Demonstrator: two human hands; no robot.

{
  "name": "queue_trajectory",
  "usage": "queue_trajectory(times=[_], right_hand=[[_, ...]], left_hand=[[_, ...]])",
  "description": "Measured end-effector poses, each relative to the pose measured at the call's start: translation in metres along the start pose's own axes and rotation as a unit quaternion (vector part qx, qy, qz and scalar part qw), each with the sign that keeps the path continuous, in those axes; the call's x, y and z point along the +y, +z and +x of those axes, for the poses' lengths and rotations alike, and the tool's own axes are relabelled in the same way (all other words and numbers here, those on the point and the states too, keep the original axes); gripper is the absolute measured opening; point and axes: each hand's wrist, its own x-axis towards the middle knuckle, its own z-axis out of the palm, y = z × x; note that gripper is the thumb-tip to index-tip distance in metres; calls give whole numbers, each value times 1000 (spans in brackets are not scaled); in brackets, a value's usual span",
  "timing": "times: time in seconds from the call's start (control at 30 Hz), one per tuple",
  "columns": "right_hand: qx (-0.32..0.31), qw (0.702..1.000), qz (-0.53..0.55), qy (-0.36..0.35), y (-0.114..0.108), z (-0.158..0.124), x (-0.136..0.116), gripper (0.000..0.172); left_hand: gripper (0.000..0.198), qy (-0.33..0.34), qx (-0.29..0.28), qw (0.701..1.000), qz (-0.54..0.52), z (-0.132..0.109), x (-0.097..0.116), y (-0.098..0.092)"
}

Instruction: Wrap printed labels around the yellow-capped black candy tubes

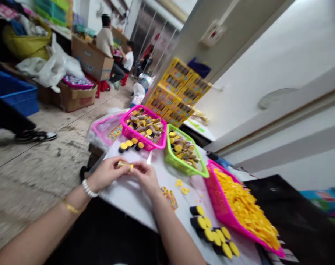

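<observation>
A small clear tube with a yellow end [125, 165] is held level between my two hands above the white table [134, 195]. My left hand [109, 172] pinches its left part, and the fingertips of my right hand [145, 176] close on its yellow right end. Just beyond my hands stand several black pieces with yellow tops [129, 143]. Beside my right forearm lies a pile of small multicoloured pieces [169, 198], with loose yellow pieces [184, 190] to its right. More black-and-yellow pieces [217, 235] are grouped at the lower right.
Pink [156, 146] and green [181, 165] baskets hold filled tubes; a pink basket [222, 209] at right holds yellow parts. Yellow boxes [175, 92] are stacked behind. Seated people [104, 38], cartons [90, 60] and a blue crate [15, 92] are farther back. A person's leg [10, 116] shows left.
</observation>
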Motion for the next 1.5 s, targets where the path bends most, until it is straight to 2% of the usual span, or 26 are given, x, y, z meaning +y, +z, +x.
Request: queue_trajectory(times=[0.1,0.17,0.27,0.4,0.53,0.67,0.83,1.0,1.1,1.2,1.3,1.37,1.43,1.5], right_hand=[[-46,998,48,15,-8,3,0,45],[-63,997,51,-11,-12,2,1,37],[-38,996,61,-54,-11,-2,3,20],[12,993,94,-67,-4,-4,7,20],[27,991,112,-65,-2,-3,6,18],[-1,993,74,-89,-2,-4,3,24],[7,986,85,-141,-1,-6,4,16],[14,987,44,-151,2,-9,2,17],[32,985,26,-166,2,-11,0,15],[35,984,61,-164,2,-12,-1,10],[32,985,59,-161,2,-13,-3,10],[12,986,28,-162,1,-12,-3,16],[-1,984,-4,-176,-1,-10,-3,19],[6,982,-3,-191,-2,-9,-1,12]], left_hand=[[47,-58,-16,997,-46,5,-5,2],[52,-79,-32,995,-44,8,-7,2],[56,-78,-66,992,-70,8,-4,1],[56,-102,-126,973,-161,6,-1,-1],[55,-141,-105,970,-166,7,-2,3],[57,-171,-109,966,-161,8,-1,5],[55,-169,-123,960,-185,8,0,3],[57,-161,-84,969,-165,7,0,6],[55,-158,-102,967,-174,7,-1,5],[49,-160,-119,962,-186,7,0,4],[48,-156,-92,969,-170,6,0,5],[49,-146,-80,973,-161,5,1,6],[50,-139,-94,972,-164,5,1,6],[51,-145,-124,967,-171,5,0,4]])
